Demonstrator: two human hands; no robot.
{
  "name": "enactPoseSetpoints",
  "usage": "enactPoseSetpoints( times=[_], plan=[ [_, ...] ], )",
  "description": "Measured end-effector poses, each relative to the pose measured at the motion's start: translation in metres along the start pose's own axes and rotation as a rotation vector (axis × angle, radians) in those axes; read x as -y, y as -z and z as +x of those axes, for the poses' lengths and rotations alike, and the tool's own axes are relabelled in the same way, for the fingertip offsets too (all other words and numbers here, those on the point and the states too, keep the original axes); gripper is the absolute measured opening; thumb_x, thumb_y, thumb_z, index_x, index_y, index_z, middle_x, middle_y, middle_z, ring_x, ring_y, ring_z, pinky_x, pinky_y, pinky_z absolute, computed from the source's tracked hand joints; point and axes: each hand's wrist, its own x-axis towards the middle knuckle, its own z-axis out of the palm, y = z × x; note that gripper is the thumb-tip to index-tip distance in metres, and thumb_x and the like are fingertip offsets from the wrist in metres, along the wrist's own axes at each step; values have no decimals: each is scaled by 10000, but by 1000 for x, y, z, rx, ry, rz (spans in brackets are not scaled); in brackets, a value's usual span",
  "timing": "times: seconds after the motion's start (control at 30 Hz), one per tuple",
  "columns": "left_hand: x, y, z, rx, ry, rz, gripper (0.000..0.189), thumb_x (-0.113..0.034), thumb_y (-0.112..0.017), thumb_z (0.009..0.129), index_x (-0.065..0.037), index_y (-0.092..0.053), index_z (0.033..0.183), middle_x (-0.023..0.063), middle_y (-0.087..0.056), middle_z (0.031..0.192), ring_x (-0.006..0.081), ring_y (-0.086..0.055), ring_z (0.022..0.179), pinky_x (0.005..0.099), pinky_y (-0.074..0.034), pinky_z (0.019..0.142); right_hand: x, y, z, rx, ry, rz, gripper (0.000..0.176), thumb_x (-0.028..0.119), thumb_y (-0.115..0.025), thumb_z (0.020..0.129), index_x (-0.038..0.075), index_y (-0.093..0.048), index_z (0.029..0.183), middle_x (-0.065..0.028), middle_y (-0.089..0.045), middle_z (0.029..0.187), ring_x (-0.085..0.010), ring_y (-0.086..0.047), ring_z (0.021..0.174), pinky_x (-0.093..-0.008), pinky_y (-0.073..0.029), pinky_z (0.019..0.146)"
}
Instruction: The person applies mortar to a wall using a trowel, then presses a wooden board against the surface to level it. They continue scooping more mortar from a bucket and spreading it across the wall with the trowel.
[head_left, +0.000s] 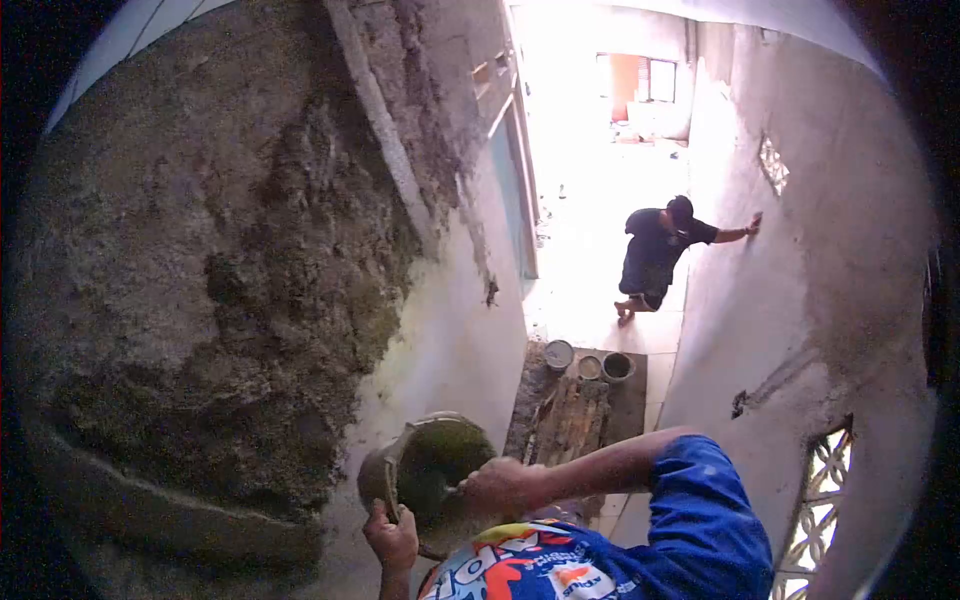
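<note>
My left hand point(392, 538) is closed on the near left rim of a round bucket point(380, 478), which is tilted toward me. Grey-green wet mortar point(450, 452) coats the inside of the bucket. My right hand point(502, 487) reaches over the rim in a fist around a trowel-like tool, most of it hidden by the fingers and the mortar. Left of the bucket rises a wall point(230, 270) with rough, dark, uneven mortar on it, and a smoother pale band point(450, 310) shows lower down.
Far below, several buckets point(617, 367) stand by planks point(570, 420) on the floor. Another person point(655, 250) in dark clothes stands in the passage, one hand on the right wall point(780, 260). A patterned vent block point(822, 490) is set low in that wall. A doorway point(515, 180) opens at left.
</note>
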Motion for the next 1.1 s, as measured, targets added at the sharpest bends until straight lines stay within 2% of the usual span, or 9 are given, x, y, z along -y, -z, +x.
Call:
enactPoseSetpoints(
  times=[0.13, 0.2, 0.43, 0.53, 0.6, 0.63, 0.8, 0.93, 1.1],
  plan=[
    [-15, -5, 4, 36, 27, -83, 94, -41, -596, 735, 18, -526, 758, 62, -538, 642, 105, -495, 616, 283, -410, 548, -18, 6, 6, -308, -135, 47, 311, 161, -501, 786, 15, -481, 1060, -138, -597, 794, -304, -623, 633, -413, -498, 484],
    [-28, -10, 6, 91, -109, -105, 97, -50, -590, 721, 6, -511, 715, 101, -538, 616, 154, -525, 581, 304, -419, 547, -30, -82, 15, -388, -108, 212, 287, 170, -491, 795, 17, -500, 1037, -142, -602, 780, -305, -625, 632, -412, -499, 487],
    [-32, -12, 10, 74, -4, 26, 123, -138, -569, 729, -26, -519, 715, 205, -553, 643, 346, -575, 626, 406, -437, 563, 5, 7, -15, 192, -94, -18, 230, 178, -489, 791, 15, -575, 929, -123, -615, 736, -263, -633, 654, -379, -505, 495],
    [-22, -28, 14, 155, -60, 7, 137, -163, -584, 717, -41, -525, 737, 189, -554, 670, 351, -579, 646, 444, -441, 565, 15, 4, 4, -277, 98, -250, 193, 206, -560, 734, 67, -527, 863, -90, -539, 883, -215, -578, 776, -308, -481, 543],
    [-11, -28, 11, 23, -135, -38, 163, -185, -593, 712, -43, -533, 764, 187, -559, 678, 357, -580, 656, 439, -443, 561, 20, -3, -9, -82, 209, -497, 370, 249, -508, 787, 68, -491, 1110, -113, -542, 1062, -208, -575, 939, -371, -491, 664],
    [-10, -25, 11, -49, -198, -34, 182, -197, -597, 717, -40, -537, 787, 189, -559, 677, 361, -577, 653, 438, -442, 561, 19, -2, -8, 196, -18, -233, 450, 251, -499, 788, 64, -448, 1194, -125, -535, 1117, -201, -565, 995, -414, -488, 699],
    [-4, -1, 20, -49, -21, -30, 215, -211, -587, 750, -31, -509, 839, 187, -537, 644, 366, -569, 639, 453, -431, 560, -12, 27, 29, 136, -145, -239, 458, 203, -490, 790, 44, -422, 1215, -95, -599, 954, -225, -602, 889, -375, -496, 672],
    [-44, 8, 2, 98, 13, 107, 208, -215, -574, 765, -48, -522, 877, 169, -547, 689, 337, -571, 642, 440, -437, 563, -48, -61, 44, 256, -164, -453, 391, 175, -553, 739, 24, -504, 1097, -106, -602, 863, -281, -601, 762, -368, -492, 652],
    [-9, -13, -4, -5, 25, -28, 196, -200, -576, 752, -84, -561, 910, 139, -591, 761, 278, -595, 698, 403, -464, 615, -61, -37, 20, 44, -209, -55, 285, 139, -566, 720, 32, -533, 982, -77, -597, 835, -278, -581, 750, -353, -483, 665]
  ],
)
